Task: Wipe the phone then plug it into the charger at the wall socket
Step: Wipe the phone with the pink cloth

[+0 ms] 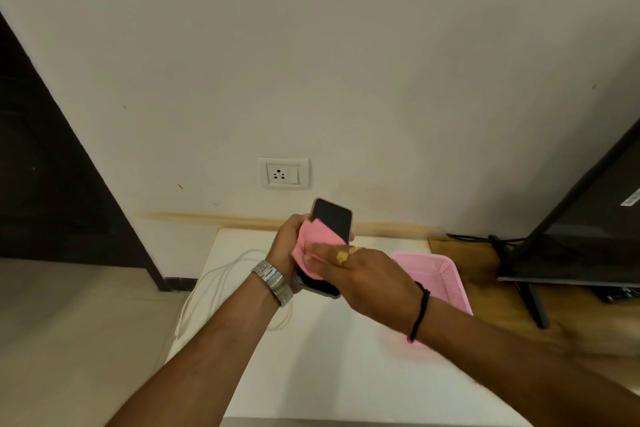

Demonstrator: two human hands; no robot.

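Your left hand [285, 243] gripped the phone [331, 220] from behind, tilting its dark screen up over the surface [329, 357], while your right hand [360, 274] pressed a pink cloth [317, 243] flat against the glass, probably to steady the wipe. The cloth and fingers hid the phone's lower half. Beyond, the socket [283, 173] stood empty; a white cable [221, 274] trailed off the surface, its plug unseen.
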